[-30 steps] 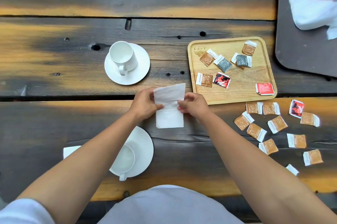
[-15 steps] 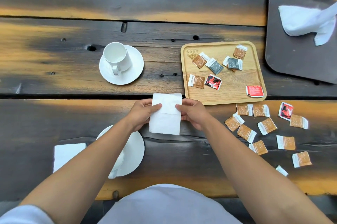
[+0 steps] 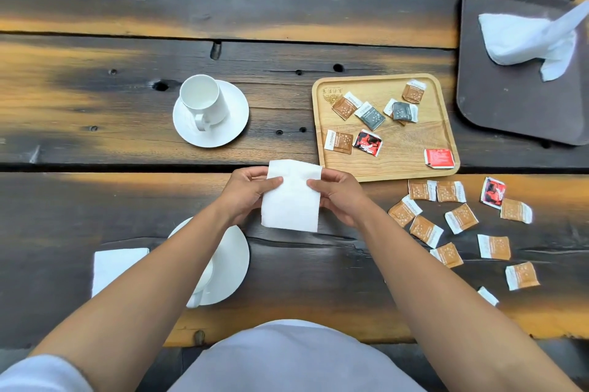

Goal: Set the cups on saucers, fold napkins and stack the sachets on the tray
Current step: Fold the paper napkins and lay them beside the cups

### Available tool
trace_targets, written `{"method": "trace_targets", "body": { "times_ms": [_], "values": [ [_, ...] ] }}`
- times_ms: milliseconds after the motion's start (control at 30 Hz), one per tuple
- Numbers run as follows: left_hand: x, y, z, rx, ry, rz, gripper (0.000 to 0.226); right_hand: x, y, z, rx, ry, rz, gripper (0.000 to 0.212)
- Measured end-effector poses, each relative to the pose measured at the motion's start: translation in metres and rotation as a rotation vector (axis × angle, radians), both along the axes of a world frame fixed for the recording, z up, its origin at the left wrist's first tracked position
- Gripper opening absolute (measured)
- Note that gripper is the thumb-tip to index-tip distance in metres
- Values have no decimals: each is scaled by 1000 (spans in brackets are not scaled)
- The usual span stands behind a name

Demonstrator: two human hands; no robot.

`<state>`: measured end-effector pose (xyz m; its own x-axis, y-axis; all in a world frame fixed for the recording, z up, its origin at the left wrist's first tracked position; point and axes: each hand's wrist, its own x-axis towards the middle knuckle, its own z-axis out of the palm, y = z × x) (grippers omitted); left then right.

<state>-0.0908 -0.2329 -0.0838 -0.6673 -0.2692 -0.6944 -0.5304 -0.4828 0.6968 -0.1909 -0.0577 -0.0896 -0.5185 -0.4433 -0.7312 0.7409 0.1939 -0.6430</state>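
Wooden tabletop. Left hand and right hand pinch napkin side edges, held between them. Thin, limp, light; grip edges, likely tears easily. Sachets right of right hand.

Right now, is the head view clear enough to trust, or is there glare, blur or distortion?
Head view: soft even light, no glare on the table; napkin, left hand and right hand sharp; print on the sachets too small to read; top right corner beyond the dark tray smeared, wide-angle stretch at the edges.
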Motion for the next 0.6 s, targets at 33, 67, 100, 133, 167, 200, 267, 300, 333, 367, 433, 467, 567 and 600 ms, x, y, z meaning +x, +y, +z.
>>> {"method": "trace_targets", "body": {
  "times_ms": [33,67,100,133,167,200,267,300,333,367,433,467,567,600],
  "values": [
    [0,0,0,2,-1,6,21,0,0,0,-4,-2,-13,22],
    [0,0,0,3,1,10,21,0,0,1,-14,-8,-29,23],
    [1,0,0,3,4,12,21,0,0,2,-26,-16,-46,23],
    [1,0,0,4,5,11,21,-1,0,2,-39,-26,-64,23],
    [1,0,1,6,6,8,22,-1,0,3,-51,-32,-79,23],
    [2,0,1,13,6,0,22,-1,-1,4,-59,-34,-89,23],
    [3,0,1,33,6,-17,21,0,-3,6,-72,-24,-85,23],
    [3,0,1,42,3,-20,21,1,-3,7,-75,-11,-75,23],
    [3,-1,1,50,0,-18,22,1,-4,8,-74,3,-62,24],
    [4,-2,1,56,0,-15,23,2,-4,10,-73,14,-52,24],
    [5,-4,1,71,10,-20,26,4,-4,11,-77,23,-43,25],
    [5,-4,1,78,19,-30,26,5,-4,12,-80,23,-41,25],
    [7,-6,2,86,40,-46,27,5,-3,12,-66,36,-27,30],
    [8,-7,2,85,43,-41,26,5,-3,12,-51,58,-14,36]
  ]
}}
